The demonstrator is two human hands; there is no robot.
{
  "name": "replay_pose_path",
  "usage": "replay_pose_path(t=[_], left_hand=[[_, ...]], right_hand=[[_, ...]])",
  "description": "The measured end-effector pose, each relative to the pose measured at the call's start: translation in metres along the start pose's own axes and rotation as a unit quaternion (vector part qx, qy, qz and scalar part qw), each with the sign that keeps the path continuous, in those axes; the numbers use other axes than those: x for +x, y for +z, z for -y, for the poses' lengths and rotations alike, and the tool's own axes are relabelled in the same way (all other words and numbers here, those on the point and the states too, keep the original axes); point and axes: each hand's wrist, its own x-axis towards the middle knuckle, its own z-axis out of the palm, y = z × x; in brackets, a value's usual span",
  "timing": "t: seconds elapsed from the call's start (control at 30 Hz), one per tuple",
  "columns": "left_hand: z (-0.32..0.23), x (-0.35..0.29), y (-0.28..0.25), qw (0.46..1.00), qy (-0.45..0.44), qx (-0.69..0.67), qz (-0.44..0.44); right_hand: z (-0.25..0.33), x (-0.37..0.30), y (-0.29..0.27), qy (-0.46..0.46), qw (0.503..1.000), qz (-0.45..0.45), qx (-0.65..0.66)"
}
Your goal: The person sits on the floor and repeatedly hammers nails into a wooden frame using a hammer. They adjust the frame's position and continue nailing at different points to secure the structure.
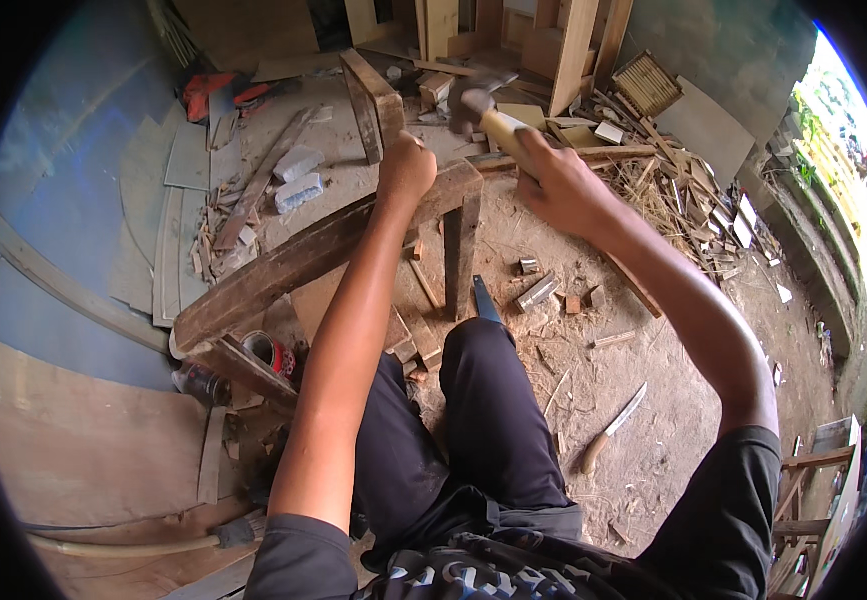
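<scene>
Gripping hammer (502, 128), right hand (562, 190) closed, left (409, 168) curled

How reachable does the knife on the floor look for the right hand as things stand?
Probably yes, with one catch: the knife lies uncovered on the floor to the person's right. The right hand, though, grips a wooden-handled tool, which it would likely need to set down first.

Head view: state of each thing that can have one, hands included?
Left hand: curled shut; whatever it may hold is hidden.
Right hand: shut around the handle of the hammer-like tool.
Hammer-like tool: raised off the ground, head blurred.
Wooden bench: standing on its legs.
Knife: lying on the ground, blade bare.
Blue blade: partly hidden by the knee.
</scene>
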Motion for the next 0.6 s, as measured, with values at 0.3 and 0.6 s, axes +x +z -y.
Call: replay_pose_path(t=[0.3, 0.6], left_hand=[[0.016, 0.013, 0.013, 0.995, -0.019, -0.096, 0.028], [-0.016, -0.047, -0.068, 0.97, 0.237, 0.048, 0.015]], right_hand=[[-0.033, 0.009, 0.004, 0.002, 0.999, -0.035, -0.001], [-0.038, -0.11, 0.175, 0.301, 0.859, -0.322, 0.26]])
